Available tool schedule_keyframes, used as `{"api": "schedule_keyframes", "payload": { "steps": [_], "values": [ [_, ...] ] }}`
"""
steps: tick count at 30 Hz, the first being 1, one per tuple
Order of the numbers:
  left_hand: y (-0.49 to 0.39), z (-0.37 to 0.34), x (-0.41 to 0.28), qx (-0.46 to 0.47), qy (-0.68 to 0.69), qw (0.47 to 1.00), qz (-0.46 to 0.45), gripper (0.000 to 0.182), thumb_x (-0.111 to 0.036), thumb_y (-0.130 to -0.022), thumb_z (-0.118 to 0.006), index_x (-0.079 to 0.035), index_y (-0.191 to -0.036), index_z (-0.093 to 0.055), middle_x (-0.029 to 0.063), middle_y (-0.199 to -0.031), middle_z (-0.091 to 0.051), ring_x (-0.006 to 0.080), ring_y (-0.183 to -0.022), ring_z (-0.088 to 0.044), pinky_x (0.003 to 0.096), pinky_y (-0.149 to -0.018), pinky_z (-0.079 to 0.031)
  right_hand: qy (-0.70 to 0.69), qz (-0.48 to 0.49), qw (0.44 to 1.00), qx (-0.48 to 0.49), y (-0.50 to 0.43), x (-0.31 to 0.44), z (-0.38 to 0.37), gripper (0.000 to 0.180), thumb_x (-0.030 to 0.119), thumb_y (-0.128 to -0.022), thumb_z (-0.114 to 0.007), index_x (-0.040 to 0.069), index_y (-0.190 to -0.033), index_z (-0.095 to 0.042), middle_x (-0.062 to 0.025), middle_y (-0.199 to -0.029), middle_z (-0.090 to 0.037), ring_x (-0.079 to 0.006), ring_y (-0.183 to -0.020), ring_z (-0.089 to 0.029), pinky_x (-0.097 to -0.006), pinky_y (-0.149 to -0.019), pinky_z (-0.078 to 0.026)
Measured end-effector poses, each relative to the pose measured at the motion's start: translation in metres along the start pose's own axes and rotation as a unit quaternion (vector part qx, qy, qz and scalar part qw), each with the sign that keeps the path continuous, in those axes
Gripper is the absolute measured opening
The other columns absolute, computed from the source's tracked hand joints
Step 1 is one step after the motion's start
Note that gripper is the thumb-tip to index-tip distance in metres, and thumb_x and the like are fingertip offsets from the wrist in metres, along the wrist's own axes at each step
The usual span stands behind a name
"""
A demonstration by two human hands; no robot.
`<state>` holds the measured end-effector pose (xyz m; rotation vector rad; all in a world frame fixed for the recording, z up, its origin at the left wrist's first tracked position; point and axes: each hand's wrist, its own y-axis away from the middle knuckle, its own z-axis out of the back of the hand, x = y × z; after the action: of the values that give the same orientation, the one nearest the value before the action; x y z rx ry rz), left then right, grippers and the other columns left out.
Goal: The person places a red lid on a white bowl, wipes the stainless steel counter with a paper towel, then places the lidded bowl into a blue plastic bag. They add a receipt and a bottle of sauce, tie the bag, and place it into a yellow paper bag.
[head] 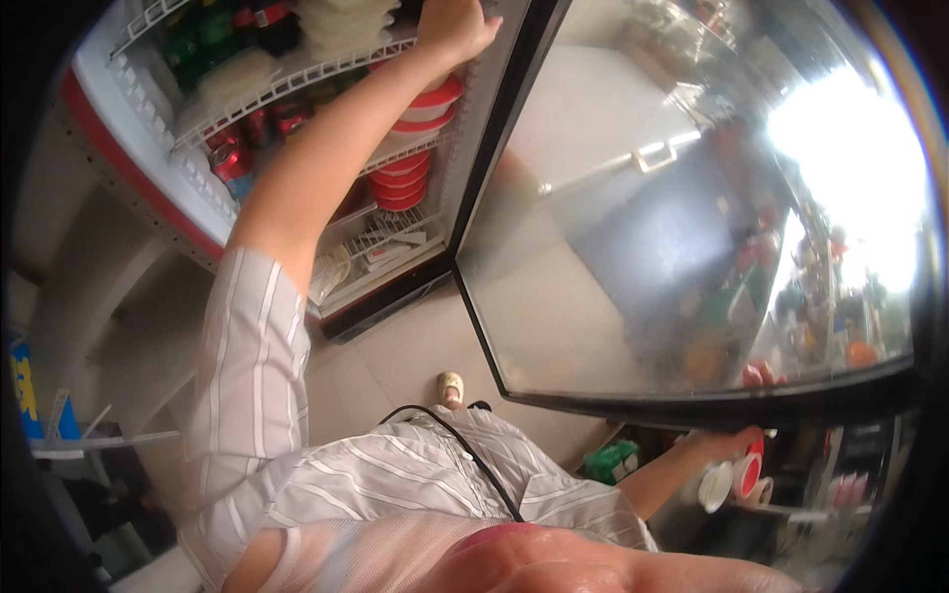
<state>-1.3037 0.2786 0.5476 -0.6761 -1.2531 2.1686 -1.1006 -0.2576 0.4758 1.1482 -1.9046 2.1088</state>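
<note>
My left arm reaches into a refrigerator, with my left hand (pixel 454 33) at the upper shelf, cut off by the top edge of the view. Its fingers are bent, and whatever they hold is hidden. Beside it are a pale stack of containers or packs (pixel 345 26) and, just below, containers with red lids (pixel 437 96). On the right, my right hand (pixel 734 442) grips the black-framed edge of the open glass door (pixel 637 404). Fingertips show at the glass above the frame.
White wire shelves (pixel 296 81) hold green bottles (pixel 196 44), red drink cans (pixel 230 159) and stacked red containers (pixel 400 181). Near my right forearm are a green package (pixel 612 461) and round tubs (pixel 715 485). My shoe (pixel 450 385) stands on the tiled floor (pixel 371 370). A black cable (pixel 474 456) crosses my clothes.
</note>
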Motion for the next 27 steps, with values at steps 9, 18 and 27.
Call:
{"api": "schedule_keyframes", "payload": {
  "steps": [9, 18, 27],
  "values": [
    [-0.092, -0.078, 0.041, -0.009, 0.084, 0.972, 0.219, 0.045, -0.021, -0.077, -0.061, 0.004, -0.113, -0.051, 0.0246, -0.113, -0.055, 0.0352, -0.106, -0.054, 0.0432, -0.092, -0.041, -0.072, -0.066, 0.983, -0.155, -0.048, -0.086, 0.026, 0.071, 0.050, -0.088, -0.037, -0.007, -0.129, -0.039, -0.0248, -0.123, -0.046, -0.0320, -0.113, -0.046, -0.0424, -0.093, -0.041],
    [-0.023, 0.026, -0.048, -0.153, 0.185, 0.954, -0.178, 0.030, -0.020, -0.065, -0.074, -0.005, -0.086, -0.059, 0.0149, -0.087, -0.061, 0.0312, -0.081, -0.059, 0.0404, -0.072, -0.046, -0.052, -0.065, 0.987, -0.134, -0.041, -0.101, -0.011, 0.065, 0.043, -0.089, -0.037, -0.007, -0.131, -0.037, -0.0259, -0.125, -0.045, -0.0326, -0.115, -0.046, -0.0433, -0.096, -0.040],
    [0.252, 0.263, -0.040, 0.082, 0.466, 0.877, 0.084, 0.025, 0.010, -0.072, -0.065, -0.004, -0.086, -0.049, 0.0099, -0.083, -0.060, 0.0238, -0.076, -0.060, 0.0345, -0.068, -0.048, -0.075, -0.069, 0.983, -0.152, 0.029, 0.014, -0.024, 0.059, 0.035, -0.091, -0.037, -0.007, -0.133, -0.036, -0.0271, -0.127, -0.044, -0.0333, -0.116, -0.046, -0.0443, -0.098, -0.039]
  ]
}}
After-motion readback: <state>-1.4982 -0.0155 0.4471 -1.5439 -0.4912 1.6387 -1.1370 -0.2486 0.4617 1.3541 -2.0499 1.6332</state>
